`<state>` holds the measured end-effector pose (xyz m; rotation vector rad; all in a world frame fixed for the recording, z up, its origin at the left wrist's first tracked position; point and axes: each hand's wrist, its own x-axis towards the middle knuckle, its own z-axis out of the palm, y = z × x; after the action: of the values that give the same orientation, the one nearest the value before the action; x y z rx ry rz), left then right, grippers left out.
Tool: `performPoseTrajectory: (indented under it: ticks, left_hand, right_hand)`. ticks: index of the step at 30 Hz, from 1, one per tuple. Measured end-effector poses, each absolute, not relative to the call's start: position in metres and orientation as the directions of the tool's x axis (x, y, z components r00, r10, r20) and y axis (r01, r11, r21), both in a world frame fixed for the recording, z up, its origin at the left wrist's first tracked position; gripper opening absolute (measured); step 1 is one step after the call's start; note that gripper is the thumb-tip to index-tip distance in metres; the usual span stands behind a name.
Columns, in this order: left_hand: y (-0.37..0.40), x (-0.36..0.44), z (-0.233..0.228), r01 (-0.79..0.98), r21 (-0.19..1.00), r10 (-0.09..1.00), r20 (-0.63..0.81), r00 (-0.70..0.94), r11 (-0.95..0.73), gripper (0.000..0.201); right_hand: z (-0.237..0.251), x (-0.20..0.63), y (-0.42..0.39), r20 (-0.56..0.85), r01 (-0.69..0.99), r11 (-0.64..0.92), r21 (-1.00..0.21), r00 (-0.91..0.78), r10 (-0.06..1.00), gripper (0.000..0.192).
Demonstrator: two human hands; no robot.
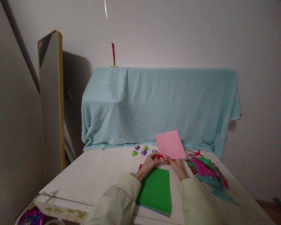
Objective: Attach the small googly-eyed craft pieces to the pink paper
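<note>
My left hand (152, 160) is closed around a small red craft punch (160, 157) at the lower left corner of a pink sheet of paper (170, 144). My right hand (175, 165) pinches that sheet by its bottom edge, close to the punch, and holds it tilted up above the table. Small notches or holes run along the sheet's left edge. Beneath my hands lies a stack of coloured sheets (155, 190), green on top with red and blue edges showing. Beyond my left hand stand several small green and purple punches (143, 152) with white tops.
At the right of the white table (84, 175) lies a pile of perforated paper scraps (204, 168) in magenta, green, red and teal. A light blue cloth (159, 103) drapes over something at the back. A tall mirror (50, 103) leans on the left.
</note>
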<state>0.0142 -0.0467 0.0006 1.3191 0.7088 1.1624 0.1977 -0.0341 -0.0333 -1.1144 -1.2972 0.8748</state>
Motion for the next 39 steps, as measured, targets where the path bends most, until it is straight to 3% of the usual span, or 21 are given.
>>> performPoseTrajectory:
  ticks: [9,39]
  left_hand:
    - [-0.047,0.016,0.001,-0.305,0.947,0.925,0.201,0.322,-0.099,0.046]
    - [-0.051,0.015,0.007,-0.245,0.964,0.928,0.182,0.325,-0.104,0.045]
  right_hand:
    - [-0.033,0.198,-0.034,0.280,0.088,0.272,-0.958,0.092,0.956,0.042]
    - [-0.020,0.190,-0.043,0.241,0.049,0.238,-0.970,0.083,0.967,0.049]
